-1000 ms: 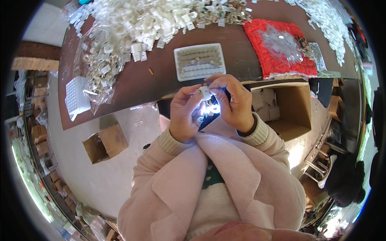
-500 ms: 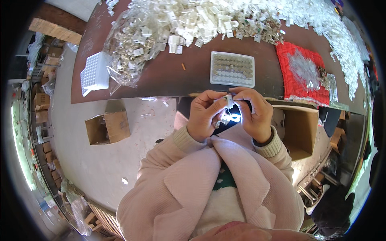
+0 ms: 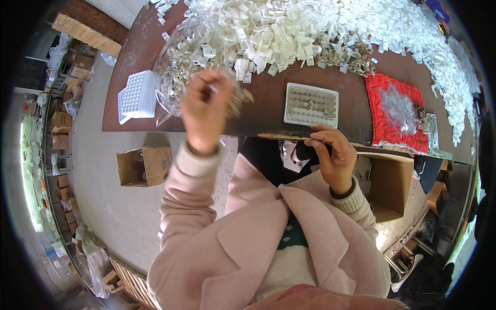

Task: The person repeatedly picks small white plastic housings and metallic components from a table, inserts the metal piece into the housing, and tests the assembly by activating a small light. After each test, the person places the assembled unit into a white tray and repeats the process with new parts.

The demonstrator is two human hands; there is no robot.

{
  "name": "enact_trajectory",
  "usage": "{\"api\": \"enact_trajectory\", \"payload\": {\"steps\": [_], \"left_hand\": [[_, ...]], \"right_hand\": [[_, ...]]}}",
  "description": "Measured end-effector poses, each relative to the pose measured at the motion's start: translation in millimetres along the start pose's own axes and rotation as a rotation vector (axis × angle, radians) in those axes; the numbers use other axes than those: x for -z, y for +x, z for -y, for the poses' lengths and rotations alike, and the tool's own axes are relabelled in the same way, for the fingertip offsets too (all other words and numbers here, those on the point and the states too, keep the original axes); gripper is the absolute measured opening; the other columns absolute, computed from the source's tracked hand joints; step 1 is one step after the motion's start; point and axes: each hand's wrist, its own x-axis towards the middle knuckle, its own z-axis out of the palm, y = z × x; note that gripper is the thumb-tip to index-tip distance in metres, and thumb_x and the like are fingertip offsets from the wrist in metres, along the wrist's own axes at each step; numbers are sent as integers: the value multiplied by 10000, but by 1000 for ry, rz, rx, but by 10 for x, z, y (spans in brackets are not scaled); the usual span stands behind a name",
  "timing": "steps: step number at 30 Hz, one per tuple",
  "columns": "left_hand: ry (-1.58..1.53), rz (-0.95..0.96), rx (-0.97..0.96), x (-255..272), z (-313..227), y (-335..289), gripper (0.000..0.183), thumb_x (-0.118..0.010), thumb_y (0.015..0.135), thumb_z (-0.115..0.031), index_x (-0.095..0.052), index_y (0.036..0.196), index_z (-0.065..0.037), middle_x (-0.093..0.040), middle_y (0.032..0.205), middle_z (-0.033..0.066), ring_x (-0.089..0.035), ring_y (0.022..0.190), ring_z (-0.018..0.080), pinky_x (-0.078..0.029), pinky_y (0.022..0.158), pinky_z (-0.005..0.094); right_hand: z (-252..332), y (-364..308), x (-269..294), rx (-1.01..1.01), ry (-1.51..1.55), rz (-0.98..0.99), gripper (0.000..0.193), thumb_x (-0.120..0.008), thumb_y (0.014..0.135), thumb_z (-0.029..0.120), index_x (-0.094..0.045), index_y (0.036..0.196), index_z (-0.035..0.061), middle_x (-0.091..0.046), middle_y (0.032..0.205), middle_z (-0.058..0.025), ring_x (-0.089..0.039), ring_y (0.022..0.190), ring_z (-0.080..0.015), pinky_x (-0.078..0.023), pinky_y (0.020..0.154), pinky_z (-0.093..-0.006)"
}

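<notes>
Over brown tabletop (image 3: 266,98), left hand (image 3: 204,111) extends, fingers (image 3: 221,93) unclear; right hand (image 3: 335,155) bends, fingers pinched.

Tan bundle (image 3: 241,101) — blurred, beside left hand (image 3: 205,111)

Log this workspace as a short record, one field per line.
Left hand: blurred, over the brown table; grip unclear
Right hand: half-curled at the table's near edge; grip unclear
White tray: beyond the right hand, holding round pieces
Red cloth: right of tray, under clear plastic
Far side: heap of white plastic pieces
</notes>
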Motion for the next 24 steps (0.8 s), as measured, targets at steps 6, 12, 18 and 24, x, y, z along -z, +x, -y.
{"api": "enact_trajectory", "payload": {"steps": [6,12,18,24], "left_hand": [[1279,-124,-952,254,36,734,279,-809,817,-217,-693,997,-39,-708,940,130,-614,912,301,-486,816,409],[1386,62,-330,-125,728,338,226,-764,837,-193,-682,1021,-90,-715,931,120,-686,745,328,-538,667,419],[1285,38,-488,-56,877,458,162,-673,887,-109,-662,1044,-69,-691,851,128,-679,688,309,-534,614,425],[611,250,-292,-211,402,-77,213,-689,837,73,-721,1029,-13,-686,851,78,-625,701,116,-492,617,250]], "right_hand": [[-52,7,34,52,-22,65,115,-648,927,-62,-663,1038,-39,-680,1119,-174,-698,834,-158,-561,759,-270],[-50,19,22,65,-27,89,105,-663,907,-65,-671,1008,-36,-694,1081,-175,-694,771,-147,-553,728,-264],[-19,12,85,25,-54,82,147,-686,873,-61,-682,1008,-3,-717,1042,-146,-697,787,-180,-560,731,-286],[60,135,-14,-12,82,-33,239,-708,856,-47,-679,1088,-2,-704,1064,-127,-695,808,-171,-558,735,-285]]}}
